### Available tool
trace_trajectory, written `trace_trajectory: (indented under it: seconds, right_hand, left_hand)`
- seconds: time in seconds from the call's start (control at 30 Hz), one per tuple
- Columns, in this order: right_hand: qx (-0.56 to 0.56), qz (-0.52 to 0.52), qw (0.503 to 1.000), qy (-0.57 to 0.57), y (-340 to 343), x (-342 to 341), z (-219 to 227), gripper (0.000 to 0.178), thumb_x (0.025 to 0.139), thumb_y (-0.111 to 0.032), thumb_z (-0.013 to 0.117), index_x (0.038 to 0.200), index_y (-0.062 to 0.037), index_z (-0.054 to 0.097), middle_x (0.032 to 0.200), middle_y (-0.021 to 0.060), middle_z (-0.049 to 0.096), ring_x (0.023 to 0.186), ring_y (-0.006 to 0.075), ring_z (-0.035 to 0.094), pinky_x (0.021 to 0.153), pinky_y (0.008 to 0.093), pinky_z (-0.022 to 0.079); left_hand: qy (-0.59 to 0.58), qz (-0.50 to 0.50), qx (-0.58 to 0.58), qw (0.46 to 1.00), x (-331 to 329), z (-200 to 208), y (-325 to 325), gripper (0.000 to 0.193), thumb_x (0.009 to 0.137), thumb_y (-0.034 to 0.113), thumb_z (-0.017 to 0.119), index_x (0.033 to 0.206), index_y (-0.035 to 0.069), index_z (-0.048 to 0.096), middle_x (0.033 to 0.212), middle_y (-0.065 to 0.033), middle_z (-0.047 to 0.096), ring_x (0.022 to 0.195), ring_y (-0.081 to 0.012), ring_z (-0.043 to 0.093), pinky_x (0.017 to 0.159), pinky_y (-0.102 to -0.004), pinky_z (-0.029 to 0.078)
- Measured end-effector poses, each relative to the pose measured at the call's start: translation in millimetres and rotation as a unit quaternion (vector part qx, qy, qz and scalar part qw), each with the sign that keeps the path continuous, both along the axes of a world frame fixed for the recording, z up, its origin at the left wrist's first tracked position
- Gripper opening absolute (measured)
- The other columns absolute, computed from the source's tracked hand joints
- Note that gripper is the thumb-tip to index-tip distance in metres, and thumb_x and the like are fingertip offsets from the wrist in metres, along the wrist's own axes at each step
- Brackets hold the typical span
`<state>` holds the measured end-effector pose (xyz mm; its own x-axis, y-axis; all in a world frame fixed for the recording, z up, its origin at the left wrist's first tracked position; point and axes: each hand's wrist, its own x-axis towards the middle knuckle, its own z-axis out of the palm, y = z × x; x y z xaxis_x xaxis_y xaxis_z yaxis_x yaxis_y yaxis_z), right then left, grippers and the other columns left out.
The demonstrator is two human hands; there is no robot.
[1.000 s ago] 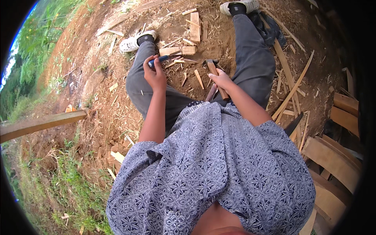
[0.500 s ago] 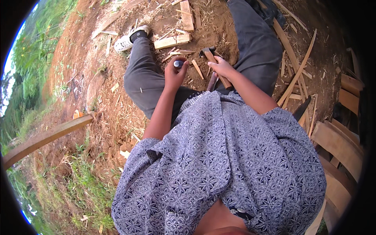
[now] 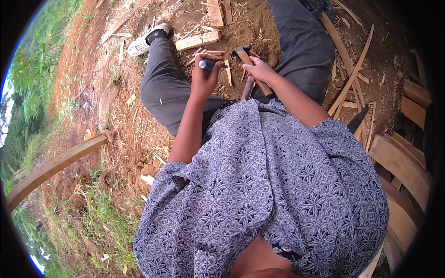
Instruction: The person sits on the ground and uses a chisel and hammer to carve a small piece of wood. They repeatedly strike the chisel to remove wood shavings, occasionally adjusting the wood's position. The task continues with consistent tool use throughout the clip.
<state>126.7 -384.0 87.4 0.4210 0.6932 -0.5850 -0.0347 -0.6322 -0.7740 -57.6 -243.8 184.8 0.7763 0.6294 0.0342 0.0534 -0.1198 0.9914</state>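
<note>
My left hand is closed around a chisel-like tool with a dark blue handle, its pale butt end turned toward the left. The tool's working end is hard to make out. In my right hand is a claw hammer, gripped partway along its wooden handle, with the dark head pointing away from me. Below that hand, a smooth reddish-brown bar lies between my thighs, partly hidden. A thin wooden sliver is on the ground between the two hands.
Wooden blocks and shavings lie on the soil between my outstretched legs. Long strips cross beside my right leg, near a dark blade. Curved boards are piled at the right. A beam juts in from the left.
My left hand has turned the blue-handled tool from pointing up at me to lying sideways, and has shifted slightly left. My right hand and the hammer have moved slightly away from me.
</note>
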Motion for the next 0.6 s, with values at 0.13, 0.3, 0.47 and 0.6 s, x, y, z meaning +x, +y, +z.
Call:
trace_trajectory:
  seconds: [0.13, 0.3, 0.47, 0.6]
  right_hand:
    - [-0.006, -0.002, 1.0, -0.002, -3, 2, -5, 0.087, 0.092, -0.046, 0.068, 0.156, 0.0046, 0.036, 0.121, 0.0218, 0.07, 0.076, 0.0232, 0.072, 0.078, 0.0365, 0.058]
    - [-0.01, -0.006, 1.0, 0.016, -3, -1, 17, 0.083, 0.093, -0.041, 0.068, 0.156, 0.0024, 0.037, 0.113, 0.0196, 0.07, 0.071, 0.0208, 0.071, 0.066, 0.0366, 0.058]
    - [-0.011, -0.016, 1.0, 0.018, -3, -1, 21, 0.081, 0.093, -0.039, 0.068, 0.156, 0.001, 0.036, 0.108, 0.0176, 0.071, 0.068, 0.0188, 0.069, 0.059, 0.0359, 0.056]
    - [0.007, -0.009, 1.0, -0.004, -2, -2, 12, 0.082, 0.093, -0.04, 0.068, 0.156, 0.0013, 0.036, 0.11, 0.0183, 0.071, 0.069, 0.0198, 0.07, 0.063, 0.0368, 0.057]
  left_hand:
    - [0.015, -0.022, 0.0, 1.0, 9, 9, 1, 0.023, 0.101, -0.001, 0.062, 0.111, 0.006, 0.042, 0.115, -0.0139, 0.072, 0.104, -0.0128, 0.064, 0.089, -0.0273, 0.051]
    - [0.052, -0.039, 0.026, 0.998, 11, 11, 3, 0.023, 0.1, 0.0, 0.064, 0.109, 0.005, 0.044, 0.112, -0.0144, 0.073, 0.103, -0.0145, 0.066, 0.085, -0.0287, 0.053]
    - [0.065, -0.043, 0.088, 0.993, 15, 9, 4, 0.024, 0.098, 0.001, 0.067, 0.107, 0.003, 0.045, 0.104, -0.0145, 0.074, 0.101, -0.016, 0.069, 0.084, -0.0308, 0.055]
    - [0.085, -0.032, 0.109, 0.99, 16, 11, 5, 0.024, 0.097, 0.002, 0.068, 0.107, 0.003, 0.047, 0.1, -0.0131, 0.073, 0.098, -0.0177, 0.071, 0.081, -0.0318, 0.056]
